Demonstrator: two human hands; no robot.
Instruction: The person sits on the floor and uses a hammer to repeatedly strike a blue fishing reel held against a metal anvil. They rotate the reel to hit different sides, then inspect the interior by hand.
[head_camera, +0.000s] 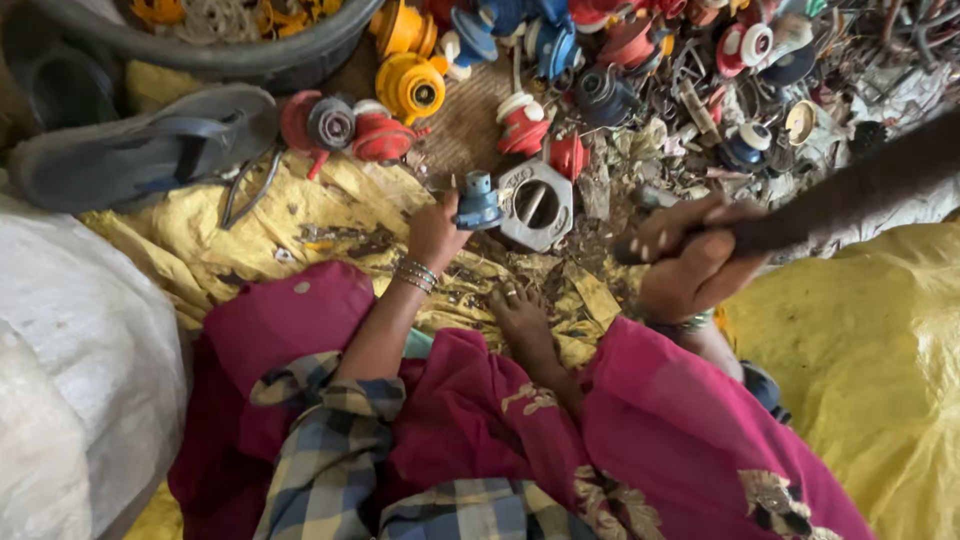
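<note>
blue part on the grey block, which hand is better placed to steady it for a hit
Left. The left hand already grips the blue part against the grey block. The right hand is wrapped round a dark handle, off to the side.

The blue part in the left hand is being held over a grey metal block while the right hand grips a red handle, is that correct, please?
Not quite: the head view shows the right hand gripping a dark handle, not a red one. The left hand does hold the blue part over the grey block.
</note>
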